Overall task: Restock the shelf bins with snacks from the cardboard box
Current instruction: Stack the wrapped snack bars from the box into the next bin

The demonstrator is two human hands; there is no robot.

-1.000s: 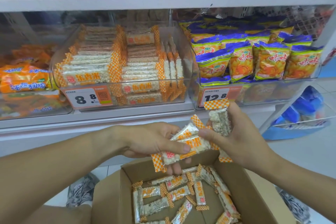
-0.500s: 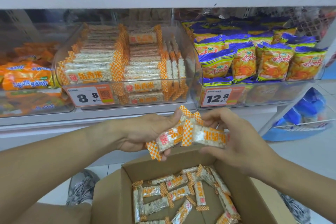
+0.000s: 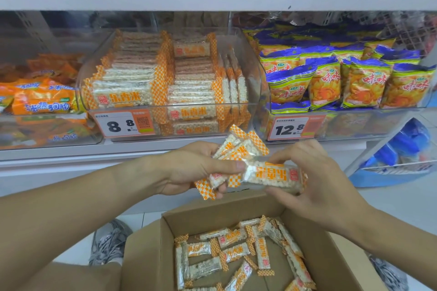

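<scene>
Head view: rice-puff bar w/ orange Chinese lettering, pinched flat in right hand; left hand grips a bunch of bars fanned upward, thumb pressing on top; both hands touching, above cardboard box holding loose bars; shelf bin behind, tag reads 8.8; neighbouring tag 12.8.

There is just one camera, worn on the person's head. It looks forward and down. The shelf fills the top of the view, close by. The open cardboard box sits right below, very near. The edges bend a little.
</scene>
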